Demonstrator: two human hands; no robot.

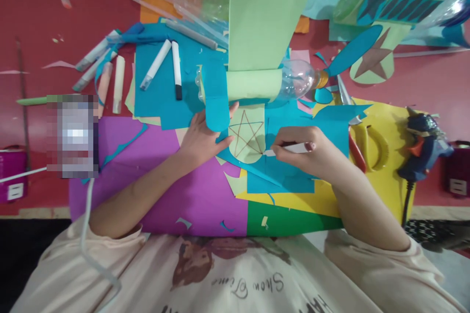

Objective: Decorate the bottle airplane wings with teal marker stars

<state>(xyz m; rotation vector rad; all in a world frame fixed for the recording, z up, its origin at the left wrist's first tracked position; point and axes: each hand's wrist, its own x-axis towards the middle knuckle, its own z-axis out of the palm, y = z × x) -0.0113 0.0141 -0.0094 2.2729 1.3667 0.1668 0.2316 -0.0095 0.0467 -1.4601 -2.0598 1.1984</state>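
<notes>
My right hand [299, 149] grips a white marker [270, 152], its tip at the lower right point of a brown outlined star. That star is drawn on a pale green paper wing [246, 146] with a rounded end. My left hand [205, 134] lies with fingers spread at the wing's left edge, partly behind a rounded blue paper strip [217, 107]. Wing and strip belong to a model plane made from a clear plastic bottle [296, 79] wrapped in green paper. Its other green wing [268, 14] stretches away from me. A blue paper propeller blade [354, 51] sits at the orange cap.
Capped markers [156, 64] lie on blue paper at the left. Yellow-handled scissors [376, 149] and a dark blue glue gun [422, 149] rest on the right. A second decorated bottle plane [407, 5] stands at the back right. Paper scraps litter the purple sheet [205, 195].
</notes>
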